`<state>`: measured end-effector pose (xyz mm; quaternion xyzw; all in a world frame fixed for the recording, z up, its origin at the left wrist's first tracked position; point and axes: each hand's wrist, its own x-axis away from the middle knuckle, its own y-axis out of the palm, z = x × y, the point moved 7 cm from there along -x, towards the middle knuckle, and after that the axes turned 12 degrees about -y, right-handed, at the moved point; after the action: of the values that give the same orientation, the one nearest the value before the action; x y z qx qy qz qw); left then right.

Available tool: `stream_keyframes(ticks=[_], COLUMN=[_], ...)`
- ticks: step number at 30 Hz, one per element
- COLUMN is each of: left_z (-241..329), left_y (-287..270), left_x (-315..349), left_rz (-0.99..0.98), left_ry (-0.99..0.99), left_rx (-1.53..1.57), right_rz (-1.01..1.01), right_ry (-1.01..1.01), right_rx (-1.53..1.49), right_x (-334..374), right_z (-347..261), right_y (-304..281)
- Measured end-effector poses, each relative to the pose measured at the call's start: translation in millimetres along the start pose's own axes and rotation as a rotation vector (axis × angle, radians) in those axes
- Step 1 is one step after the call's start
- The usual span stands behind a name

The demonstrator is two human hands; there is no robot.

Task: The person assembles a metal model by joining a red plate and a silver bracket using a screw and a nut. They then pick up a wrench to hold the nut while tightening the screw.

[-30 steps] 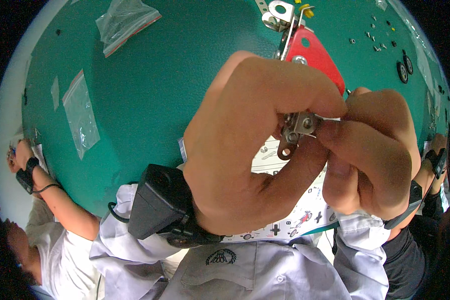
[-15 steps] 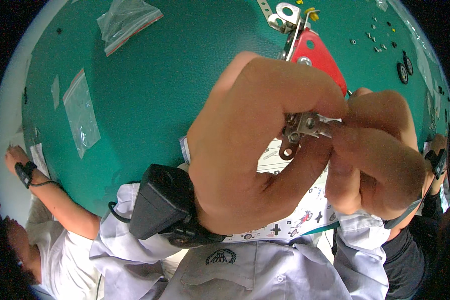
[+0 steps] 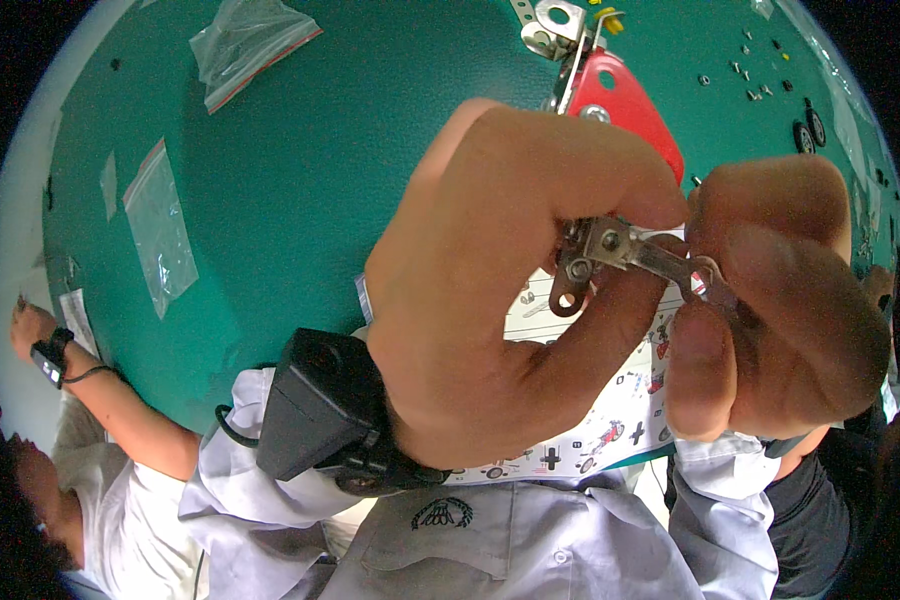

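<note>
My left hand (image 3: 510, 290) is raised close to the camera and pinches a small metal bracket assembly (image 3: 588, 262) with bolts between thumb and fingers. My right hand (image 3: 780, 300) holds a small flat metal spanner (image 3: 685, 268) whose end sits on the bracket's bolt. Both hands hover above a printed instruction sheet (image 3: 610, 420) lying on the green table (image 3: 350, 180). A black device (image 3: 320, 405) is strapped to my left wrist.
A red metal plate with silver brackets (image 3: 620, 90) lies at the table's far side. Small screws and black wheels (image 3: 800, 125) are scattered at the far right. Clear plastic bags (image 3: 250, 40) (image 3: 160, 235) lie at the left. Another person's arm with a wristband (image 3: 70, 360) is at the lower left.
My hands have shifted slightly and the spanner has turned a little on the bracket. The other person's arm at the left has moved downward.
</note>
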<state>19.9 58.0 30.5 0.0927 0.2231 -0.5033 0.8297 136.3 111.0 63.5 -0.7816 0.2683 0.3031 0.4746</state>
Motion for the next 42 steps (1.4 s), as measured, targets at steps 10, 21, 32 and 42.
stream_keyframes(ticks=[10, 21, 32, 42], left_z=[0.0, 7.5, -0.6, -10.2], left_y=[-6.3, -7.1, -39.2, -41.8], left_x=[-1.6, -7.3, -15.7, -19.4], left_rz=[0.003, -0.173, 0.051, 0.100], left_ry=[0.033, -0.247, -0.315, -0.290], left_rx=[-0.028, 0.099, 0.033, -0.053], right_rz=[-0.069, -0.174, 0.150, -0.374], right_ry=[-0.018, -0.026, 0.490, 0.415], right_rx=[-0.005, -0.020, 0.154, -0.181], right_x=[-6.9, 4.8, 14.1, 12.6], right_z=[0.9, 7.1, 64.8, 69.4], right_y=[2.5, -0.5, -19.5, 40.6])
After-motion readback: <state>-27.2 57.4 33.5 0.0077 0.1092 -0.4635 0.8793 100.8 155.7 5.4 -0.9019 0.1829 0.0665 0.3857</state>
